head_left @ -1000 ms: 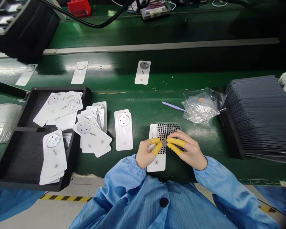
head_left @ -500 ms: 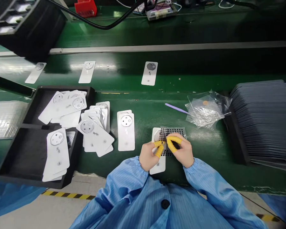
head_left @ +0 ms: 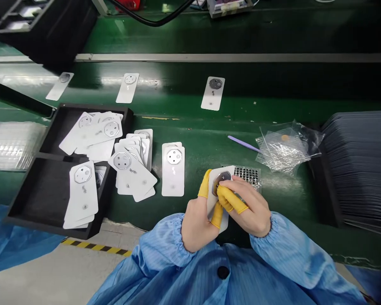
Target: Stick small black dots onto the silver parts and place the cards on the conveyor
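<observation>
A white phone back cover (head_left: 225,170) with a dark octagonal camera area is tilted up off the bench in front of me. My left hand (head_left: 197,222) grips it by its edges, yellow finger cots on the thumb and finger. Over the camera area, my right hand (head_left: 253,212) presses its yellow-covered fingertips together. Whatever those fingertips may hold is hidden. A clear sheet of small black dots (head_left: 248,174) lies on the bench behind the right hand, partly covered by it. To the left, two stacked white covers (head_left: 173,178) lie flat.
Black trays (head_left: 34,197) with white covers stand left, beside a fanned pile of covers (head_left: 135,173). Purple tweezers (head_left: 244,143) touch crumpled clear bags (head_left: 282,148). A rack of dark sheets (head_left: 365,169) is at right. Single covers (head_left: 213,99) lie farther back.
The cover has been lifted off the bench into my left hand. My fingers have left the dot sheet, which now lies behind, and my right fingertips are at the camera area. The view has shifted.
</observation>
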`<act>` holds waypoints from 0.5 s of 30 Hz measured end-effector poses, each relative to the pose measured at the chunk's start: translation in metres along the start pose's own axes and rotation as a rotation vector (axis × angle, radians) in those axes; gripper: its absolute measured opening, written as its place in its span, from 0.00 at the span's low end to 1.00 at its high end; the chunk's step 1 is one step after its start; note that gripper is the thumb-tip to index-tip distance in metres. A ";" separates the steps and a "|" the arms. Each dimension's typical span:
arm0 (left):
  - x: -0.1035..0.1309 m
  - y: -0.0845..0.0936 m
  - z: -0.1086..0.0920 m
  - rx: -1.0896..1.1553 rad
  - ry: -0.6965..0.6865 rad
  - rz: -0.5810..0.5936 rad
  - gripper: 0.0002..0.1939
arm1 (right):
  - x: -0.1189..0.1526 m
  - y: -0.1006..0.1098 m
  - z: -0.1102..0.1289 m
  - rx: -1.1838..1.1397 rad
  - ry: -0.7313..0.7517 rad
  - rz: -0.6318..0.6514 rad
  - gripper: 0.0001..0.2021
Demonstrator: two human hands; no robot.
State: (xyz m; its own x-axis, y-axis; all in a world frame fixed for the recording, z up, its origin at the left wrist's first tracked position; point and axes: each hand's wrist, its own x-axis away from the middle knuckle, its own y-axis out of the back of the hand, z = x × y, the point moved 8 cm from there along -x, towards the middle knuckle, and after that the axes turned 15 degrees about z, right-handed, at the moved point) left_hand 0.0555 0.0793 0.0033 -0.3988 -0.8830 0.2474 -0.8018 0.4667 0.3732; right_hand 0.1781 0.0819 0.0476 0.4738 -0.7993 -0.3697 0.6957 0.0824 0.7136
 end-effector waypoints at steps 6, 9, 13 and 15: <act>0.000 0.001 -0.012 -0.078 -0.076 -0.015 0.28 | 0.000 0.003 0.000 -0.015 -0.038 0.093 0.23; -0.001 -0.001 -0.018 -0.137 -0.135 -0.014 0.28 | -0.002 0.005 0.001 0.009 -0.033 0.102 0.23; 0.000 -0.002 -0.018 -0.240 -0.107 -0.020 0.22 | -0.006 0.006 0.010 0.115 0.036 0.095 0.21; 0.001 -0.001 -0.017 -0.297 -0.086 -0.039 0.13 | -0.008 0.002 0.017 0.206 0.047 0.127 0.18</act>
State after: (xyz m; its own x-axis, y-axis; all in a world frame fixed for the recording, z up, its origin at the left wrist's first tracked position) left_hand 0.0635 0.0788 0.0182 -0.4166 -0.8957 0.1554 -0.6571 0.4149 0.6293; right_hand 0.1669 0.0781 0.0618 0.5781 -0.7616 -0.2929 0.5066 0.0537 0.8605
